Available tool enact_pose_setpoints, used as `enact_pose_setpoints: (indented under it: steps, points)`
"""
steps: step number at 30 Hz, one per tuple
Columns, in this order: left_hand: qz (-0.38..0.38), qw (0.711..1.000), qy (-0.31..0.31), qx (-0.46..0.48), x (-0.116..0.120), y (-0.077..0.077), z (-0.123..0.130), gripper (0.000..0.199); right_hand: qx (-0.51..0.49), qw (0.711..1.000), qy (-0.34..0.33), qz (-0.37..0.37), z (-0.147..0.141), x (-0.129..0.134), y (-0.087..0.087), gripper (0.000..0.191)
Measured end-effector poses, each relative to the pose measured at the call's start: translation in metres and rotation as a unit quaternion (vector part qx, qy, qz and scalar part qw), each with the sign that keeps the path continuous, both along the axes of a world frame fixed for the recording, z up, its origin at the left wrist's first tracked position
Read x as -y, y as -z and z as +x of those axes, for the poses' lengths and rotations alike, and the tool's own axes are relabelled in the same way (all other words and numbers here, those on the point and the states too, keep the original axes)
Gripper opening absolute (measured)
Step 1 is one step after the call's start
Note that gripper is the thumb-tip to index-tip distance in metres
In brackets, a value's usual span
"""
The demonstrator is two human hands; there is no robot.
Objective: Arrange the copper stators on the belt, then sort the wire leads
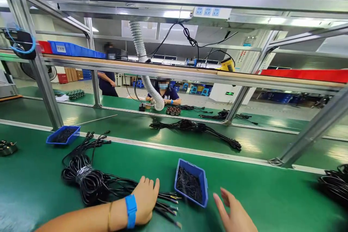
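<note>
My left hand (145, 201), with a blue band on its wrist, is over the loose ends of a bundle of black cables (87, 179). Its fingers curl down around some of the cables, and the fingertips are hidden. Past the hand, the stripped cable ends (174, 210) stick out to the right, showing coloured wires. My right hand (235, 212) is in the air above the green bench, thumb and fingers apart, holding nothing. Between both hands, slightly farther off, stands a blue bin (205, 185) filled with small black pieces (189, 185).
Another blue bin (77, 132) of black parts stands at the left, near a metal part (7, 148). More black cables (190, 126) lie beyond the metal rail, and a coil (335, 185) sits at the right edge. Frame posts (40, 72) rise from the bench. A co-worker (174, 96) sits opposite.
</note>
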State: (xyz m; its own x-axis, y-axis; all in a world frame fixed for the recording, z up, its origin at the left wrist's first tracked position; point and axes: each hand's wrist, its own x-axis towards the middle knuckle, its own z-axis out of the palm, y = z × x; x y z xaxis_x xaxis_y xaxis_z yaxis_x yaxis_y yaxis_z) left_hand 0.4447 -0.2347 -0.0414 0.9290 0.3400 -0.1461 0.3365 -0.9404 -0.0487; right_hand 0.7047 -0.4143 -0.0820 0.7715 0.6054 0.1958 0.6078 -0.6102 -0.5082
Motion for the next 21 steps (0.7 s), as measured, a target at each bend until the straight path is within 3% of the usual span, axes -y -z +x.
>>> enact_pose_setpoints:
  steps: [2, 4, 7, 9, 11, 16, 18, 21]
  points:
    - [-0.017, 1.000, 0.006, 0.004, -0.005, -0.005, 0.013, 0.059, -0.044, 0.998, -0.016, -0.042, 0.018, -0.035, -0.016, 0.067]
    - [-0.031, 0.999, 0.025, 0.004, -0.011, -0.008, 0.013, 0.042, -0.065, 0.995, -0.053, -0.050, 0.031, -0.063, -0.027, 0.053]
    - [-0.032, 0.999, -0.013, 0.042, -0.019, -0.003, 0.001, 0.053, -0.078, 0.992, -0.090, -0.040, 0.042, -0.080, -0.033, 0.033]
    - [-0.054, 0.995, -0.066, 0.048, -0.023, 0.006, -0.002, 0.063, -0.079, 0.993, -0.082, -0.029, 0.047, -0.075, -0.031, 0.030]
    - [-0.092, 0.991, -0.093, 0.029, -0.025, 0.014, 0.005, 0.061, -0.084, 0.994, -0.059, -0.020, 0.053, -0.063, -0.029, 0.032]
    - [-0.150, 0.986, -0.052, 0.055, -0.021, 0.023, 0.035, 0.039, -0.102, 0.994, -0.022, -0.028, 0.067, -0.028, -0.029, 0.041]
    - [-0.246, 0.958, -0.072, 0.127, -0.023, 0.021, 0.036, 0.031, -0.094, 0.995, -0.014, -0.039, 0.068, -0.021, -0.031, 0.040]
    - [-0.424, 0.867, -0.123, 0.231, -0.037, 0.009, 0.025, 0.037, -0.072, 0.996, -0.021, -0.058, 0.056, -0.025, -0.032, 0.037]
